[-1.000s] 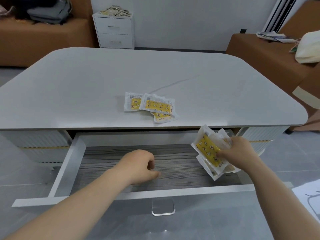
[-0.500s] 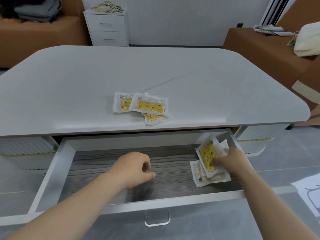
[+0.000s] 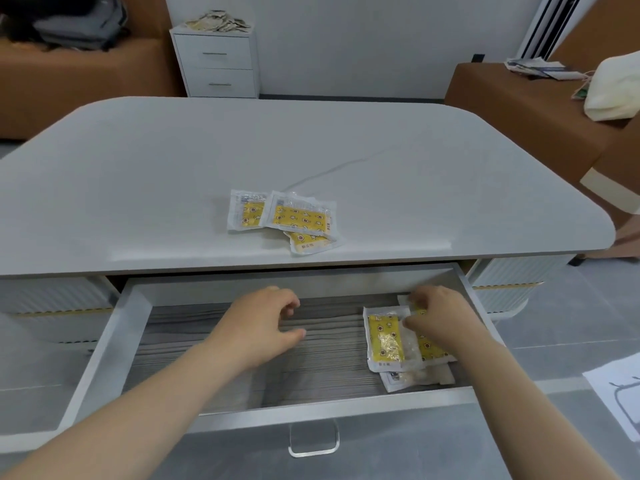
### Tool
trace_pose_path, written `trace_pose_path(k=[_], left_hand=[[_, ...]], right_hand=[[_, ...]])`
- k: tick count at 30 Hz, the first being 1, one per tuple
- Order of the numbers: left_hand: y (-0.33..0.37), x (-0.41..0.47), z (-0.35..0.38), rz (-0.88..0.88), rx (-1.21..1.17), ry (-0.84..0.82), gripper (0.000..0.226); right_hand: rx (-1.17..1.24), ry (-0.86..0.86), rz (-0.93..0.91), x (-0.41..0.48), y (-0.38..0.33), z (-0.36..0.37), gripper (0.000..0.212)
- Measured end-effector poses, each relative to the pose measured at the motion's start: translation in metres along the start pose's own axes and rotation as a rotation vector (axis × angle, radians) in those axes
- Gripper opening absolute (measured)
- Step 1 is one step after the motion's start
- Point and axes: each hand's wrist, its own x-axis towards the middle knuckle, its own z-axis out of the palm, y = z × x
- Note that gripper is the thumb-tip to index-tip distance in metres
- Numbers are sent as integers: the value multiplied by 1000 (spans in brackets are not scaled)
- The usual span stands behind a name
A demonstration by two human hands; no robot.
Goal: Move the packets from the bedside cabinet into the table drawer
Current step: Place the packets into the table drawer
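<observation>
The right hand (image 3: 440, 320) has lowered its bundle since half a second ago: the packets (image 3: 384, 341), then held tilted above the drawer floor, now lie flat at the right end of the table drawer (image 3: 114, 344). Its fingers (image 3: 414, 322) are curled, with thumb and forefinger pinching the upper edge of the rightmost packet, and the palm hides much of that one.

The packets are square pouches of crinkled clear plastic with white borders. Each shows a yellow insert printed with small dark shapes. A paler one pokes out underneath at the front, its print too small to read. How many lie in the stack cannot be told.

The left hand (image 3: 263, 323) hovers over the middle of the drawer, fingers loosely curled and holding nothing. The drawer has white walls, a grey wood-grain floor and a clear loop handle (image 3: 313, 441) on its front.

Above, on the matt grey, round-cornered surface (image 3: 173, 168), three overlapping packets (image 3: 298, 218) of the same kind lie near the front edge. By the far wall stands the white two-drawer bedside cabinet (image 3: 216, 64), with a heap of packets (image 3: 218, 22) on its top, blurred by distance. Brown upholstered seating (image 3: 512, 95) flanks it. A grey backpack (image 3: 79, 26) at left is cut off by the frame, as is a white printed sheet (image 3: 620, 393) on the floor at right.
</observation>
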Motion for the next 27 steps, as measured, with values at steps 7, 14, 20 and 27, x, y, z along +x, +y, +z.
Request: trace_pose_path(k=[7,14,20,27], left_hand=[[4,24,-40,87,120,395,69],[-3,85,-66,-107,322,-9,129],[-8,99,-61,-136,311,-173,119],[-11,73,-41,57,453,30,69]], right_hand=[[80,17,-235,-19,-42,-4,30],[89,30,-301,-28,-45,-7,32],[82,12,-304,-26,-40,0,30],[111,59,-262,-25,-41,-6,35]])
